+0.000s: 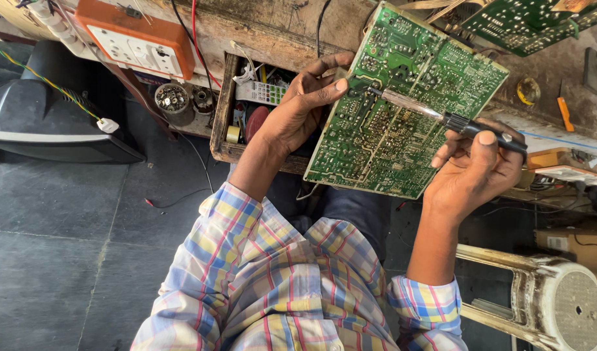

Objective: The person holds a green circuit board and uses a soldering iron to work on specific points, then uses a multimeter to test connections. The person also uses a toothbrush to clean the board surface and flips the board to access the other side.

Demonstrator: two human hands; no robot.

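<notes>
— Green circuit board tilts against the bench edge; the left hand pinches its left rim, thumb on top.

— And the right hand?

— Fingers curled around a soldering iron, tip touching mid-board. Steadying that wrist would probably help.

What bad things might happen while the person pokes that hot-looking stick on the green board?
The soldering iron tip lies close to the left hand holding the circuit board, so a slip might burn fingers. The board juts past the open drawer, held by one hand, so it might tip.
</notes>
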